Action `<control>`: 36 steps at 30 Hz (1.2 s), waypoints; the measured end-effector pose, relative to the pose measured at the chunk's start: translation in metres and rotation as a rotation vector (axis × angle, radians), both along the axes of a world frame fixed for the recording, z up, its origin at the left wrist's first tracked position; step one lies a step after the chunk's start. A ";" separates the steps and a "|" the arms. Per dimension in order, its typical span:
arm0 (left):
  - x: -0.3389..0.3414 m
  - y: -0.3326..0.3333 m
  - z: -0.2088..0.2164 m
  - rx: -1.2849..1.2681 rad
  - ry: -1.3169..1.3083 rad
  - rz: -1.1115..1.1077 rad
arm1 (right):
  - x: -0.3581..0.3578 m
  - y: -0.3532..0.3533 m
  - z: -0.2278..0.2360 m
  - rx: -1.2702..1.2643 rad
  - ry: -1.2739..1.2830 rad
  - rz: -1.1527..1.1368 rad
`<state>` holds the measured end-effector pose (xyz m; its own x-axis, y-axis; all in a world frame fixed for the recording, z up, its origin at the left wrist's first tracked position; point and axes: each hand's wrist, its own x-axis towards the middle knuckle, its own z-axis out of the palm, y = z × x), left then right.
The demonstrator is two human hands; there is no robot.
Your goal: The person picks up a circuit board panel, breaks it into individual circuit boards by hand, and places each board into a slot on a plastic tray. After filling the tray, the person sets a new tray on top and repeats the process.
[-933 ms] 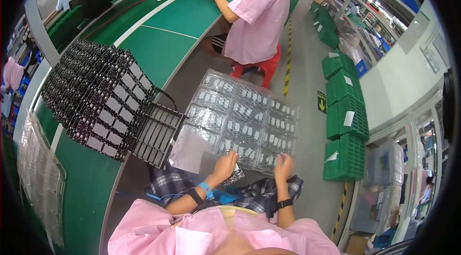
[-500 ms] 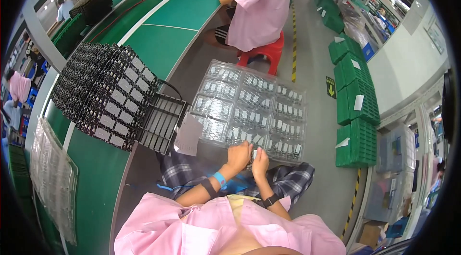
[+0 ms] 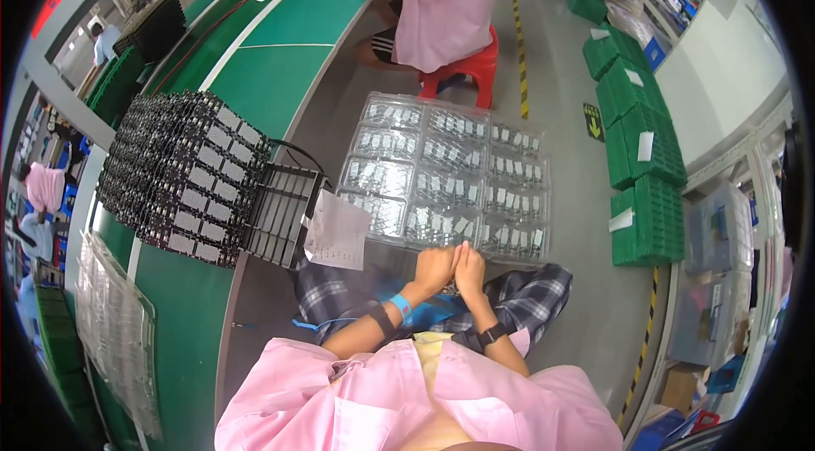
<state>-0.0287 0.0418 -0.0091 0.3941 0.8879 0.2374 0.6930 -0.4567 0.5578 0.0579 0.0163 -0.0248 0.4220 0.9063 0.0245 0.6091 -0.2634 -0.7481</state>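
My left hand (image 3: 434,269), with a blue band on its wrist, and my right hand (image 3: 469,271), with a black watch strap, meet over my lap. Their fingers are closed and pressed together at the near edge of a clear plastic tray (image 3: 547,196). Whatever lies between the fingertips is too small and covered to make out; a speckled bit shows just beneath the hands. Small parts with whitish rectangular tops fill the tray's compartments in rows. To the left of the tray stand a black slotted rack (image 3: 282,207) and a white paper sheet (image 3: 338,232).
A tall stack of black panels (image 3: 204,188) with grey rectangles sits on the green bench (image 3: 182,307). Clear empty trays (image 3: 115,332) lean at the left. Another person in pink (image 3: 437,5) sits ahead on a red stool (image 3: 475,69). Green crates (image 3: 649,222) line the right.
My hands have drawn tightly together, covering the small pale piece that showed between the fingers before. The whole view has shifted slightly.
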 end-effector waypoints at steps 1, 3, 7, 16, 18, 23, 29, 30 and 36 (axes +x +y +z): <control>0.000 0.000 0.001 -0.019 -0.012 -0.011 | 0.002 -0.002 0.000 0.075 0.028 0.033; 0.000 -0.003 0.002 -0.041 -0.027 -0.022 | 0.004 -0.005 -0.002 0.146 0.109 0.010; 0.008 -0.006 -0.003 -0.100 0.010 -0.090 | 0.015 -0.011 -0.012 0.193 0.302 -0.004; 0.033 0.001 -0.008 -0.626 -0.286 -0.010 | 0.101 -0.016 -0.010 0.006 0.258 -0.245; 0.027 0.010 -0.013 -0.713 -0.368 0.056 | 0.145 0.008 -0.011 0.022 -0.004 -0.341; 0.011 0.015 -0.039 -0.899 -0.503 0.215 | 0.172 0.044 -0.038 0.089 -0.261 -0.191; 0.003 0.004 -0.044 -0.712 -0.429 0.095 | 0.145 0.043 -0.044 0.164 -0.576 -0.102; 0.004 0.003 -0.043 -0.824 -0.479 0.132 | 0.141 0.040 -0.043 0.121 -0.596 -0.164; 0.004 0.011 -0.035 -0.679 -0.624 0.097 | 0.122 0.023 -0.017 0.211 -0.767 -0.247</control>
<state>-0.0247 0.0526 -0.0439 0.2862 0.9367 -0.2017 0.1950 0.1491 0.9694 0.1796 0.0390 -0.0418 0.4055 0.7338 0.5451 0.9127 -0.3573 -0.1982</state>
